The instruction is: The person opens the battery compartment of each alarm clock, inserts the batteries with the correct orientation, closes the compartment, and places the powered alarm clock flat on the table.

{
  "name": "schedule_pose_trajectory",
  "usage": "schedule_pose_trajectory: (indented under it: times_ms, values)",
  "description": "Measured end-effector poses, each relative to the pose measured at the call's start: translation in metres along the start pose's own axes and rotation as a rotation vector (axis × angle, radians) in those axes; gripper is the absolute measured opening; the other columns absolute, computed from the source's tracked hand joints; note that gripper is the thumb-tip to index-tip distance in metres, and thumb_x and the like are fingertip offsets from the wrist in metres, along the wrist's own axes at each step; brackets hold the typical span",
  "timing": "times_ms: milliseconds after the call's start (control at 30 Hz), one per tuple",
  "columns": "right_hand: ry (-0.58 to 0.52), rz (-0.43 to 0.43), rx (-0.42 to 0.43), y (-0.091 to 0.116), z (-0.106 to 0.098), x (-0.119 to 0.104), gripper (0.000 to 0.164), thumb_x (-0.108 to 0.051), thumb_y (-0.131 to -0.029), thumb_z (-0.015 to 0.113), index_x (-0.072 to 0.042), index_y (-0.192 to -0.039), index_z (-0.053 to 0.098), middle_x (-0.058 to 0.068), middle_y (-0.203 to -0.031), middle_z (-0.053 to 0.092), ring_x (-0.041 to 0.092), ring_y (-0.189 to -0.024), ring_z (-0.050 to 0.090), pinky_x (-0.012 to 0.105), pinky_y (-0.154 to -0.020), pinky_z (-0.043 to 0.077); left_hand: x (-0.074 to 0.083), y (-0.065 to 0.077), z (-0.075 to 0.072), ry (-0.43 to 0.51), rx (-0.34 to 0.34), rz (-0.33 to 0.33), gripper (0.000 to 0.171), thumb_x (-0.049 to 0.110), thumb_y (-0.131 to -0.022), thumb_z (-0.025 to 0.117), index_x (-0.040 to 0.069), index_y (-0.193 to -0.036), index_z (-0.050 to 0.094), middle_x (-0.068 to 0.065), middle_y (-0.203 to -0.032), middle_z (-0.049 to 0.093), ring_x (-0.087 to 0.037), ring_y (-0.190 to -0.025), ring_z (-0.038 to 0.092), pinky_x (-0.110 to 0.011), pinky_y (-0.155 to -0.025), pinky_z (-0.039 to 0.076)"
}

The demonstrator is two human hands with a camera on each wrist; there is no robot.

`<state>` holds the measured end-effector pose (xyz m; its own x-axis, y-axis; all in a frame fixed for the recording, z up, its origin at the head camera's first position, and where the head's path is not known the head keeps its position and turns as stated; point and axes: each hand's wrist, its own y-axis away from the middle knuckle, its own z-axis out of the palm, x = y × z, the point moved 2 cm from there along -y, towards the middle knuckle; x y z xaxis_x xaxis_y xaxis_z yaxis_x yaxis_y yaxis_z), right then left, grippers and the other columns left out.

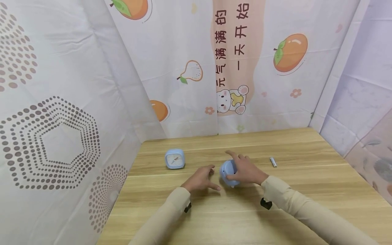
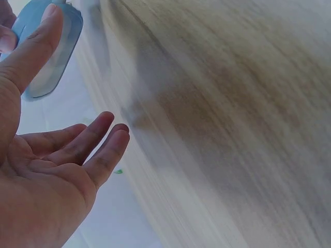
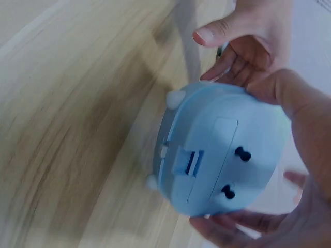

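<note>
Hands differ: the right hand (image 1: 247, 170) grips a smooth, rounded, blue plastic-looking case (image 3: 207, 134) with stubby white feet (image 3: 176, 99) over the wood-grained surface (image 1: 214, 221); the left hand (image 1: 200, 178), loosely spread, hovers just beside it.

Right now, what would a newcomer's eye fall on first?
Probably the orange fruits printed on the cloth behind the table. Then the light-blue device gripped in the right hand, its back showing two dark slots, and the light-blue clock towards the table's left.

Blue device (image 2: 54, 64) cropped, left wrist view, small cylinder (image 1: 273, 162) indistinct
</note>
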<state>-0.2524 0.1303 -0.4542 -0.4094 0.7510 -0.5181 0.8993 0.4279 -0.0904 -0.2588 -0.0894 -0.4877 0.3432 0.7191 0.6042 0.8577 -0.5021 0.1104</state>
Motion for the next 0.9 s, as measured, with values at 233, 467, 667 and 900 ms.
schedule_pose_trajectory:
  times_ms: [233, 467, 667, 900]
  values:
    - [-0.076, -0.107, -0.081, -0.001, -0.007, 0.011, 0.072, -0.034, -0.080, 0.086, -0.021, -0.144, 0.054, 0.019, -0.119, 0.052, 0.031, -0.100, 0.054, 0.044, -0.074, 0.056, -0.002, 0.000, 0.000, 0.010, 0.003, -0.013, 0.101, 0.039, -0.075, 0.093, -0.004, -0.151, 0.043, -0.019, -0.136, 0.063, -0.032, -0.128, 0.058, -0.044, -0.108, 0.046]
    - [-0.269, -0.157, -0.227, 0.000, -0.011, 0.025, 0.070, -0.019, -0.082, 0.087, -0.023, -0.143, 0.051, 0.012, -0.129, 0.049, 0.032, -0.116, 0.055, 0.051, -0.095, 0.054, -0.002, 0.000, -0.001, 0.017, 0.004, -0.015, 0.102, 0.038, -0.075, 0.093, -0.005, -0.152, 0.042, -0.019, -0.137, 0.063, -0.032, -0.128, 0.058, -0.044, -0.108, 0.046]
    - [-0.434, -0.188, -0.343, 0.003, -0.018, 0.033, 0.085, 0.000, -0.080, 0.085, -0.013, -0.151, 0.040, 0.012, -0.142, 0.043, 0.040, -0.133, 0.044, 0.061, -0.111, 0.038, -0.002, -0.001, 0.000, -0.001, 0.002, -0.008, 0.101, 0.037, -0.075, 0.094, -0.005, -0.151, 0.043, -0.019, -0.136, 0.063, -0.031, -0.127, 0.058, -0.043, -0.108, 0.047]
    - [-0.405, -0.160, -0.407, 0.005, -0.025, 0.043, 0.094, 0.008, -0.080, 0.081, -0.012, -0.158, 0.033, 0.014, -0.146, 0.045, 0.041, -0.134, 0.045, 0.057, -0.107, 0.044, -0.001, -0.001, 0.001, 0.002, 0.002, -0.014, 0.101, 0.038, -0.075, 0.094, -0.005, -0.151, 0.043, -0.019, -0.137, 0.062, -0.032, -0.129, 0.057, -0.043, -0.109, 0.045]
